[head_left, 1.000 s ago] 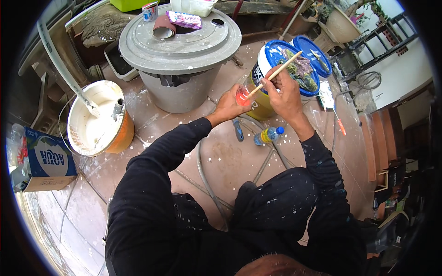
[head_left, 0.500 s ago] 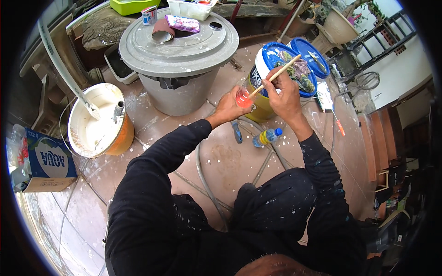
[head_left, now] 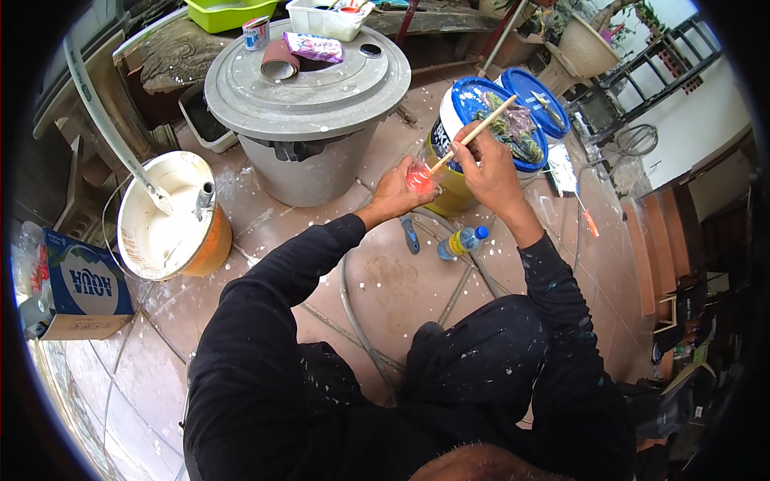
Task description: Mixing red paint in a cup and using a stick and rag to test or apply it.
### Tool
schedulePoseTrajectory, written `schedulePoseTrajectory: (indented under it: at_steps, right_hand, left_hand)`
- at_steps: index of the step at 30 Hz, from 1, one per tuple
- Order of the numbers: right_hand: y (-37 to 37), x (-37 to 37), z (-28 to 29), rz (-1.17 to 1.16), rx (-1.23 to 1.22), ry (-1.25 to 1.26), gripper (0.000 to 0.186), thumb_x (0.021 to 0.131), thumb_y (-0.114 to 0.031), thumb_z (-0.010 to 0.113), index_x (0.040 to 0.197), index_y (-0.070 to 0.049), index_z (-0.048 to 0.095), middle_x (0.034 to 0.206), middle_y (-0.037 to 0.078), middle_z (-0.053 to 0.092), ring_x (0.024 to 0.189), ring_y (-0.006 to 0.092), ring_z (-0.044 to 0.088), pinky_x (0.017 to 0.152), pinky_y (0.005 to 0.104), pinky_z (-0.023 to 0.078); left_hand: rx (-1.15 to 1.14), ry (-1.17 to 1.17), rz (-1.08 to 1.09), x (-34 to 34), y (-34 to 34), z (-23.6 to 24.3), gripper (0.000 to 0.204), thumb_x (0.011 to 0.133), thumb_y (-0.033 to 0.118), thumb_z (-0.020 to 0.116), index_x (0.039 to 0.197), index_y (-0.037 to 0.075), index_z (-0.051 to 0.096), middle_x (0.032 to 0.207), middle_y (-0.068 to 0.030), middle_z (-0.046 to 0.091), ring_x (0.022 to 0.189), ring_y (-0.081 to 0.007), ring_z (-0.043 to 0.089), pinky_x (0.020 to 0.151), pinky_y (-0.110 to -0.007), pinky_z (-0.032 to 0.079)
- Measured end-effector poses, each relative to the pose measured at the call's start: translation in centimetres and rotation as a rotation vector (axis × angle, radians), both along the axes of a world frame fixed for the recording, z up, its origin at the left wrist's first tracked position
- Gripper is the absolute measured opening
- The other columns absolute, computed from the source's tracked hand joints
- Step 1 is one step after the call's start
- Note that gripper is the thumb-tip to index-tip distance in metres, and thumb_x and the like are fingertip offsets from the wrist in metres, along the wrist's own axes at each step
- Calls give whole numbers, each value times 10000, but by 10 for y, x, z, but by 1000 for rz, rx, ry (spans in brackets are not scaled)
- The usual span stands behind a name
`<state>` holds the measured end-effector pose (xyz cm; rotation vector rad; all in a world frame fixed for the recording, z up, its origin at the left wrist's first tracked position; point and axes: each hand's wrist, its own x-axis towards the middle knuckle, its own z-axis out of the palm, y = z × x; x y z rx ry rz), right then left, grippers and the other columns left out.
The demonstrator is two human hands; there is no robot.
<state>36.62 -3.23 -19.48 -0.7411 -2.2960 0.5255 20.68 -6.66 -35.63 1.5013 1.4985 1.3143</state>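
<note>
Stick (head_left: 494, 117), lower tip unclear | right hand (head_left: 491, 174) pinches it | left hand (head_left: 391, 194) holds reddish cup (head_left: 418, 181)

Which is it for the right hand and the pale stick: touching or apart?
Touching. The head view shows the right hand pinching the pale stick between thumb and fingers.

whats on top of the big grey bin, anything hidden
A tin, a brown roll, a purple packet and a dark disc sit on its lid. The white tub may be on it or behind; I can't tell. The lid covers the bin's inside.
</note>
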Motion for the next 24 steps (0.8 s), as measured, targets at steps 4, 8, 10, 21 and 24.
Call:
schedulePoseTrajectory:
  at_steps: [4, 8, 10, 21, 24]
  right_hand:
    - [3, 2, -3, 8, -226, 68, 124, 1029, -68, 614, 1112, 14, 570, 923, 117, 716, 810, 160, 724, 731, 308, 581]
    - [4, 4, -2, -6, -57, 39, 111, 1032, -54, 595, 1109, 18, 562, 932, 117, 724, 830, 169, 733, 750, 308, 596]
    - [5, 4, -2, -33, -12, -52, 94, 1033, -48, 593, 1095, 17, 564, 933, 116, 725, 843, 174, 736, 759, 304, 602]
    - [9, 4, -8, 1, -49, 74, 149, 970, -85, 678, 1068, 2, 608, 837, 159, 725, 758, 309, 742, 667, 386, 558]
    - [8, 4, -7, 1, -60, 100, 151, 966, -87, 684, 1063, 2, 610, 846, 164, 728, 766, 312, 744, 676, 387, 562]
  left_hand:
    - [4, 1, 22, 0, 0, -2, 628, 715, 388, 897, 1152, 59, 587, 1042, -167, 725, 959, -328, 714, 858, -419, 546]
    - [17, -17, 25, 2, 1, 0, 649, 707, 390, 887, 1182, 55, 597, 1039, -170, 730, 959, -334, 717, 865, -419, 548]
    - [29, -28, 20, 3, 1, 1, 660, 707, 399, 885, 1190, 54, 596, 1038, -170, 731, 959, -335, 717, 864, -422, 548]
    - [-31, 2, 20, 5, -1, 3, 624, 727, 404, 866, 1169, 53, 601, 1042, -172, 731, 948, -330, 717, 861, -416, 549]
    - [3, -15, 17, 5, -1, 2, 615, 729, 405, 865, 1159, 51, 604, 1032, -170, 731, 937, -326, 715, 855, -413, 547]
